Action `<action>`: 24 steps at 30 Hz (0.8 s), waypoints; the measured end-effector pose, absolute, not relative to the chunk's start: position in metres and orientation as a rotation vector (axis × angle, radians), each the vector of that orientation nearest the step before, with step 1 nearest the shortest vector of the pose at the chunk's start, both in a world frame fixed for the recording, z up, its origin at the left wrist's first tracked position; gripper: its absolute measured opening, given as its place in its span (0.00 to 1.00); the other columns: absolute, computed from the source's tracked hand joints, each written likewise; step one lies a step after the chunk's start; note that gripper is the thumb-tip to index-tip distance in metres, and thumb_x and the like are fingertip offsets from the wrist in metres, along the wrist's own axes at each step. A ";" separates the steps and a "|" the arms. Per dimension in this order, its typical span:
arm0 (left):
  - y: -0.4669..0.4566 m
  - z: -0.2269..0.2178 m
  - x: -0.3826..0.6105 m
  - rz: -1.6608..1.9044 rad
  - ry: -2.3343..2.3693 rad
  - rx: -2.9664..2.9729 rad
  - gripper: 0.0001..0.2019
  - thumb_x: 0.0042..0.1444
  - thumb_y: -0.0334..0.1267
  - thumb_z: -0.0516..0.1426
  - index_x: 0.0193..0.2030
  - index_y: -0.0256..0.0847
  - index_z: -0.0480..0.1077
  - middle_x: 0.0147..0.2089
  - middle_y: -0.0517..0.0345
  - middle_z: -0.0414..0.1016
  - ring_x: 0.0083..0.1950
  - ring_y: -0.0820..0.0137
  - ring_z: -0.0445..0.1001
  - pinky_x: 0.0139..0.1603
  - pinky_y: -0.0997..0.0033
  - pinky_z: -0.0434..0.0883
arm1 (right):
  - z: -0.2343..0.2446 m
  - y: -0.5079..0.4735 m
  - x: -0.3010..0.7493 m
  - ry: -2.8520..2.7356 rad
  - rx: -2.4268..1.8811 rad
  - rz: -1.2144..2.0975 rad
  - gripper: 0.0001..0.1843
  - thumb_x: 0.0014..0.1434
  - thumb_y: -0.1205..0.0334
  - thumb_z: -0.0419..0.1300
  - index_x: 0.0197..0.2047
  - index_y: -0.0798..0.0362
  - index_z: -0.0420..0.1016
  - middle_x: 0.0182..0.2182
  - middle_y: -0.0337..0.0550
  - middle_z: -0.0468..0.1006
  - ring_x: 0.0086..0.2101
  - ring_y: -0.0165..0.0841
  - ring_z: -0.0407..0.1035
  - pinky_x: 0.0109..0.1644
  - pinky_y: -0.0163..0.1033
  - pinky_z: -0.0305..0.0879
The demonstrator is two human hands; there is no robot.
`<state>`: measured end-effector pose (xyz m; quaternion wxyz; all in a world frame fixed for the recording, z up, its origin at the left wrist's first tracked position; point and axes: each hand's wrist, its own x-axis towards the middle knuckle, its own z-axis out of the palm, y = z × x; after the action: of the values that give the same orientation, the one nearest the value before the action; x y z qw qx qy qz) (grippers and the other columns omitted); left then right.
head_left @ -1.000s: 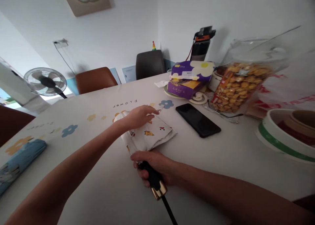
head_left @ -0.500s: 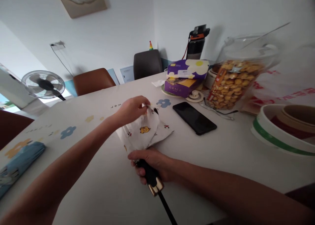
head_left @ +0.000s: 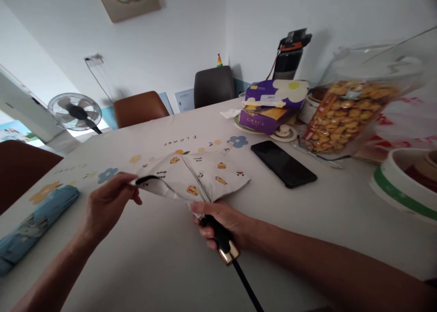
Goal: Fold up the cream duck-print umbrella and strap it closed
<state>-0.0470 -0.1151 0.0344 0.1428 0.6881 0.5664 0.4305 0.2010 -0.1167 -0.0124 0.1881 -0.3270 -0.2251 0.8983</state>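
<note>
A white umbrella (head_left: pixel 205 177) printed with yellow ducks lies folded but loose on the table, its cloth spread to the left. Around its black handle with a gold end, my right hand (head_left: pixel 227 223) is closed, thumb on the lower edge of the cloth. A black strap hangs from the handle toward the bottom edge. My left hand (head_left: pixel 111 202) pinches the cloth's left edge and holds it out, away from the shaft; a dark strip shows along that edge. Further left rests a blue folded umbrella (head_left: pixel 37 227), touched by neither hand.
On the white table (head_left: pixel 164 262), a black phone (head_left: pixel 283 164) lies right of the umbrella. Behind it are purple boxes (head_left: pixel 269 107), a dark bottle (head_left: pixel 290 59), a clear snack jar (head_left: pixel 355 114) and glasses (head_left: pixel 322 157). Tape rolls (head_left: pixel 392 184) sit at the right. Chairs and a fan (head_left: pixel 75 111) stand beyond.
My left hand has moved left and toward me, drawing a fold of the umbrella's cloth out sideways. My right hand keeps its hold on the handle. The view has shifted slightly left.
</note>
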 end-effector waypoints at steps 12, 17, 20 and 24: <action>-0.119 0.011 -0.056 1.495 1.284 1.373 0.06 0.40 0.35 0.64 0.19 0.41 0.71 0.32 0.58 0.67 0.34 0.72 0.64 0.30 0.76 0.64 | -0.014 -0.106 0.207 -0.785 -1.082 2.444 0.28 0.54 0.34 0.49 0.25 0.54 0.61 0.11 0.33 0.60 0.12 0.24 0.56 0.14 0.30 0.57; -0.118 -0.001 -0.059 1.445 1.296 1.267 0.06 0.41 0.37 0.64 0.20 0.41 0.71 0.34 0.58 0.67 0.36 0.73 0.64 0.34 0.77 0.65 | -0.014 -0.105 0.210 -0.880 -1.093 2.347 0.22 0.57 0.42 0.52 0.28 0.55 0.63 0.14 0.36 0.66 0.14 0.27 0.63 0.16 0.30 0.62; -0.117 -0.004 -0.061 1.446 1.299 1.277 0.07 0.39 0.37 0.65 0.20 0.41 0.71 0.34 0.57 0.68 0.36 0.73 0.63 0.32 0.79 0.64 | -0.013 -0.105 0.211 -0.830 -1.077 2.430 0.24 0.59 0.43 0.50 0.30 0.59 0.65 0.22 0.45 0.72 0.21 0.32 0.72 0.20 0.32 0.67; -0.117 -0.006 -0.065 1.444 1.313 1.274 0.07 0.39 0.38 0.65 0.21 0.41 0.71 0.34 0.57 0.68 0.36 0.72 0.63 0.32 0.78 0.63 | -0.007 -0.107 0.211 -0.691 -0.883 2.443 0.18 0.61 0.51 0.51 0.42 0.59 0.66 0.36 0.49 0.73 0.31 0.36 0.75 0.25 0.36 0.71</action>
<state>-0.0648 -0.1173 -0.0057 0.3945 0.5024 0.5176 0.5693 0.2106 -0.1075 -0.0069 0.2249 -0.3200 -0.2504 0.8856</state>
